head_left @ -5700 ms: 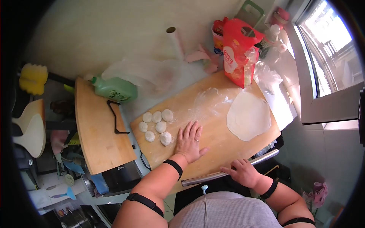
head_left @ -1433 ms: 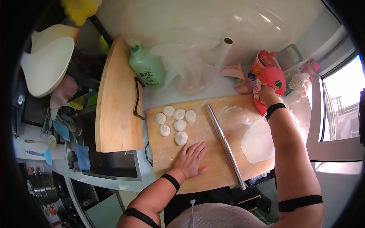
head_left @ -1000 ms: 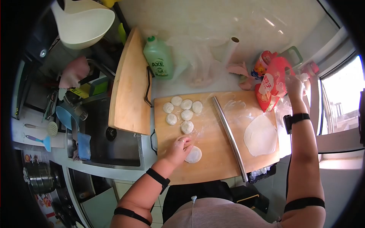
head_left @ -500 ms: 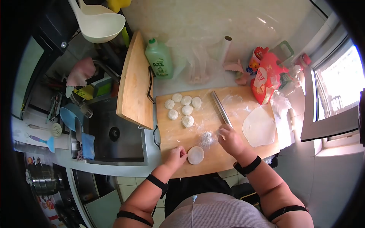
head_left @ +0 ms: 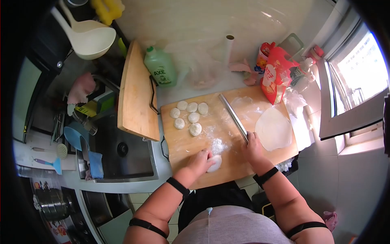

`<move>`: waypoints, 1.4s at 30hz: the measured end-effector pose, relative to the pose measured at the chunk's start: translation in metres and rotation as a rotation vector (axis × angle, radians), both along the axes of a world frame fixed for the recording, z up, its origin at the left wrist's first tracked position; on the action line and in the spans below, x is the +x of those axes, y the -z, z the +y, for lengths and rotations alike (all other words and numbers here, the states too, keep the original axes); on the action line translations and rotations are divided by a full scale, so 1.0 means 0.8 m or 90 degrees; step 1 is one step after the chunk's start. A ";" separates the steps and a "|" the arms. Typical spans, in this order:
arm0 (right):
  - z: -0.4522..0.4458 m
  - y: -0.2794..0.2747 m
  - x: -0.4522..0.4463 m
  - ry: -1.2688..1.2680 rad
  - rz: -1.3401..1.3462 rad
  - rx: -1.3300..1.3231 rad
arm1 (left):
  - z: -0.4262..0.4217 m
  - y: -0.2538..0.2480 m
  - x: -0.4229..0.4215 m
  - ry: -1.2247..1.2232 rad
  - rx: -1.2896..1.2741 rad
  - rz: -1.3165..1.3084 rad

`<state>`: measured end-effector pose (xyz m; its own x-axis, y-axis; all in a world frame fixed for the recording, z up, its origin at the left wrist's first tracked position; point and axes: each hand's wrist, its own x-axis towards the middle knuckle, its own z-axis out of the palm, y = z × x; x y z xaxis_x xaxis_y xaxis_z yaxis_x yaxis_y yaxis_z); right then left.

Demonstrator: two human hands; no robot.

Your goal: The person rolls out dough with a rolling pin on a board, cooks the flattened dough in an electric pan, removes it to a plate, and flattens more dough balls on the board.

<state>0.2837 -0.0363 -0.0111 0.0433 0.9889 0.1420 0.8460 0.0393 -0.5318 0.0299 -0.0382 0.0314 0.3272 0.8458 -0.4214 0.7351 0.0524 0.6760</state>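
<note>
My right hand is closed on the near end of a metal rolling pin, which slants away toward the back of the wooden board. Fingers of my left hand pinch the edge of a small flattened dough disc, partly covering it. Just behind the disc lies a heap of white flour. Several small dough rounds are grouped at the board's back left. A large, thin rolled dough sheet rests flat at the right, beside my right hand.
A second wooden board stands upright between the sink and the work board. Behind are a green detergent bottle and a red flour bag. An open window is at the right; white ladles hang upper left.
My left hand has moved right and now covers part of the dough disc. My right hand has shifted right with its grip on the rolling pin. The camera view has shifted slightly.
</note>
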 end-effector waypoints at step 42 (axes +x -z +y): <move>-0.127 -0.080 0.037 -0.089 0.118 -0.115 | 0.000 0.040 0.056 0.221 0.401 0.113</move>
